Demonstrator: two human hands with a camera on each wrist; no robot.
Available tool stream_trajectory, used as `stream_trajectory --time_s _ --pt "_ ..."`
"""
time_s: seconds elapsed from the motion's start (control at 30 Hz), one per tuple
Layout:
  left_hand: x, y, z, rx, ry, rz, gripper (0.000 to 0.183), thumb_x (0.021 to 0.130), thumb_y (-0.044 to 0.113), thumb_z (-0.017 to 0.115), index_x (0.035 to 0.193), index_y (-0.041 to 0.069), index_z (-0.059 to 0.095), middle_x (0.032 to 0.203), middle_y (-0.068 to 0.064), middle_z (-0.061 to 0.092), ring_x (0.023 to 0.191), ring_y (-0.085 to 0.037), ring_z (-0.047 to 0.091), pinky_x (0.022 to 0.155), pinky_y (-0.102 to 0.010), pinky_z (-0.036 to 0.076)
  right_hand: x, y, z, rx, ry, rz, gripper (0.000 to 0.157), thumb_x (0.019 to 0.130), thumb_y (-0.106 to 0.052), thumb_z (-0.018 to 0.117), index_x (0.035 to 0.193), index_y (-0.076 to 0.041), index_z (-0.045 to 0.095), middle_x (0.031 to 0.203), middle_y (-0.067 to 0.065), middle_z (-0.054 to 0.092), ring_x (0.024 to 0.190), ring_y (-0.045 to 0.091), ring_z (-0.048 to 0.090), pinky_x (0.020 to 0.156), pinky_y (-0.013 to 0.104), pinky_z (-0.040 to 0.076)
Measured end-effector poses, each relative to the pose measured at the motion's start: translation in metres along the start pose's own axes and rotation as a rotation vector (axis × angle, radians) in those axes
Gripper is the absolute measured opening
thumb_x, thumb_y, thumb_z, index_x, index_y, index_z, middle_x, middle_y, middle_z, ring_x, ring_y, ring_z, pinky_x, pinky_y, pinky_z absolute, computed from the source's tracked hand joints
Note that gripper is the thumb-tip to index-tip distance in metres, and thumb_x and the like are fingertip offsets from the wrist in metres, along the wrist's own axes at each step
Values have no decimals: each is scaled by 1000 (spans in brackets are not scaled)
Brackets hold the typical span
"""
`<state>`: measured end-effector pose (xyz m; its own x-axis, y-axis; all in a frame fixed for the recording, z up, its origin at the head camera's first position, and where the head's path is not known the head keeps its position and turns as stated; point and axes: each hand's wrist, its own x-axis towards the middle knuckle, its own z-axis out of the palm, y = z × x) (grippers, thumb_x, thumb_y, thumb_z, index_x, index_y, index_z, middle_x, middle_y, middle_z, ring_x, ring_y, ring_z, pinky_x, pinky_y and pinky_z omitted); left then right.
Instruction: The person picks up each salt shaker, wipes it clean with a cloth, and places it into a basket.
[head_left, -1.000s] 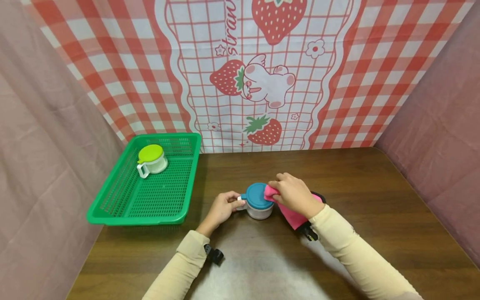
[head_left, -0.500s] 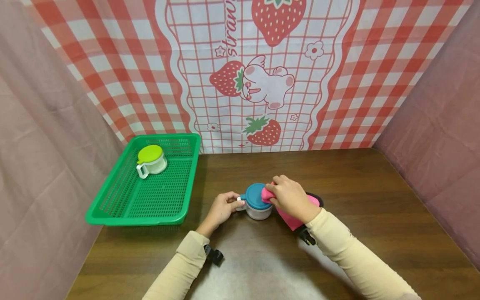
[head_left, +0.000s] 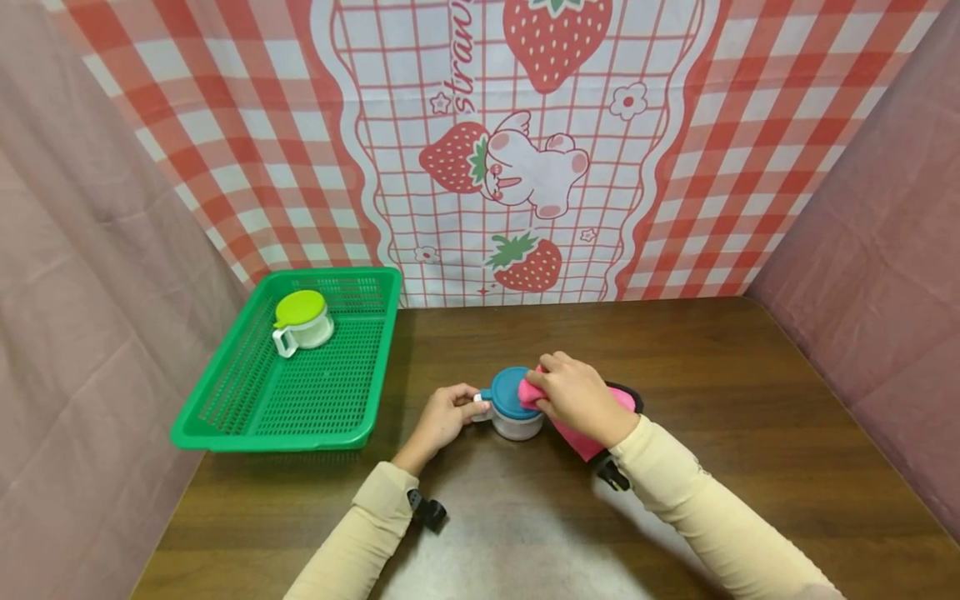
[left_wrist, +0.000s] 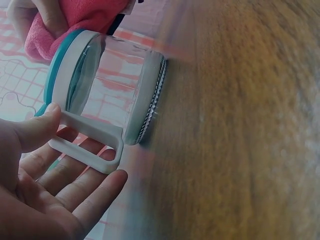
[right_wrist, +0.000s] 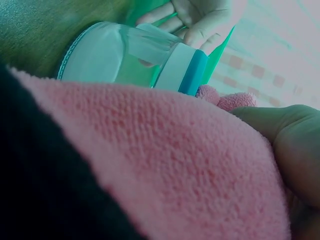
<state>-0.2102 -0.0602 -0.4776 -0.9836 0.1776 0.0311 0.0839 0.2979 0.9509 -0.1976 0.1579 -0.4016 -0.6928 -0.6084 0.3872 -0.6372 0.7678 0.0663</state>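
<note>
A clear jar [left_wrist: 112,82] with a blue lid [head_left: 510,392] and a white handle [left_wrist: 90,135] stands upright on the table. My left hand [head_left: 444,421] pinches that handle from the left, thumb on top and fingers beneath. Bunched in my right hand [head_left: 577,398] is a pink cloth [right_wrist: 165,150] with a dark edge, pressed against the right part of the lid. The rest of the cloth hangs below the right hand, and in the right wrist view it covers part of the jar.
A green basket [head_left: 378,367] stands at the left of the wooden table [head_left: 675,333]. Inside it sits a similar jar [head_left: 311,332] with a lime lid and white handle. A strawberry-print checked cloth [head_left: 517,167] hangs behind, with pink drapes on both sides.
My right hand and the pink cloth have shifted slightly left across the blue lid. The left hand still holds the handle, and the jar has hardly moved.
</note>
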Motion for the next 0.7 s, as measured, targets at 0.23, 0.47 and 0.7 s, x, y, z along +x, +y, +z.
stream_trajectory --time_s 0.23,0.47,0.7 --pt "0 0 0 -4 -6 -7 16 86 8 72 92 -6 69 84 -18 72 66 -10 59 62 -26 53 5 -5 -4 0 -34 -60 21 74 -20 83 93 -13 74 84 5 62 75 20 54 61 34 51" --pt "1 1 -2 3 -16 -2 15 86 8 72 92 -5 69 81 -16 71 65 -9 57 61 -25 52 13 -12 -5 -18 -44 -116 20 74 -21 82 91 -13 74 82 5 60 74 20 52 59 32 48" --pt "1 1 -1 27 -36 22 15 87 8 71 92 -5 68 78 -16 69 64 -11 57 60 -28 53 22 -16 -5 -22 -83 -127 15 76 -20 81 88 -14 74 84 6 64 74 20 54 60 32 49"
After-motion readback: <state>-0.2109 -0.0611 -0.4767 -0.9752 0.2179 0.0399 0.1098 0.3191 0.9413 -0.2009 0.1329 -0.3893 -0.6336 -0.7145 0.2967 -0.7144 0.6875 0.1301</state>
